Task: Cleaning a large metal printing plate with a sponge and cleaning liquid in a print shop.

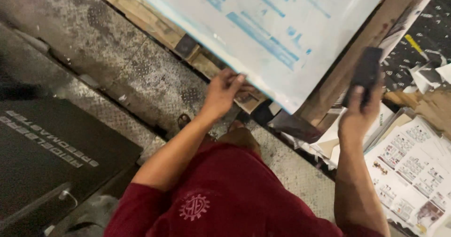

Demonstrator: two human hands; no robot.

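A metal floor (141, 77) with a raised tread pattern fills the left and middle of the view, and a dark machine cover (51, 157) sits at the lower left. Above the hands a big pale sheet (263, 25) with blue print slants across the top, resting on a wooden frame (343, 72) that runs along its right edge. The person's red shirt (225, 194) takes up the bottom centre. Printed paper sheets (413, 176) lie spread at the lower right.

The left hand (223, 93) reaches up to the sheet's lower edge, fingers curled and touching that edge near its bottom corner; whether it pinches the sheet I cannot tell. The right hand (359, 112) is closed around a small dark flat block (366, 72), held upright just to the right of the sheet's corner, against the wooden frame. The two hands are well apart, with the sheet's lower corner between them.
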